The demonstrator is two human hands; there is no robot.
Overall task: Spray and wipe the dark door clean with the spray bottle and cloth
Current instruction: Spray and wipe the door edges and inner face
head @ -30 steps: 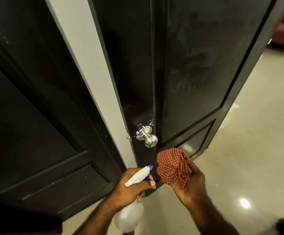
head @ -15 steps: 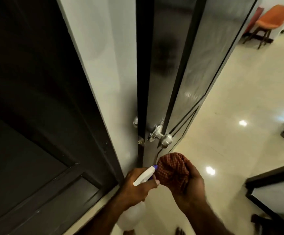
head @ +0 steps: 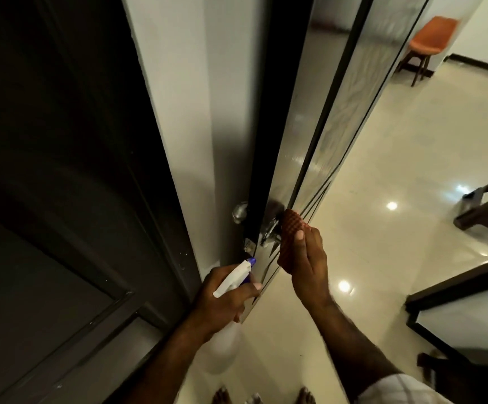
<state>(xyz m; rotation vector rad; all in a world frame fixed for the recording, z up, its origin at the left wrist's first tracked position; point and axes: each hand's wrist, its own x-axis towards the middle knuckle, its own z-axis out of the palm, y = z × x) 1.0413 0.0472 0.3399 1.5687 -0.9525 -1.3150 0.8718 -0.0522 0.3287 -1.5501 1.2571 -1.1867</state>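
Note:
The dark door (head: 333, 118) stands open, seen almost edge-on, its glossy face reflecting the floor. My right hand (head: 310, 263) holds a red checked cloth (head: 291, 228) and presses it over the silver knob (head: 270, 233) on the door's face. My left hand (head: 225, 298) grips a white spray bottle (head: 231, 278) with a blue nozzle, pointed at the door's lower edge. The bottle's body (head: 222, 351) hangs below my hand.
A second dark door (head: 47, 228) fills the left, with a white wall strip (head: 196, 112) between. A second knob (head: 240, 212) shows on the door's far side. An orange chair (head: 426, 45) stands far right, dark wooden furniture (head: 482, 211) at right on the shiny tile floor (head: 383, 228).
The view has swung round so the door is now nearly edge-on. My right hand has risen with the cloth from below the knob onto it. The left hand keeps the bottle.

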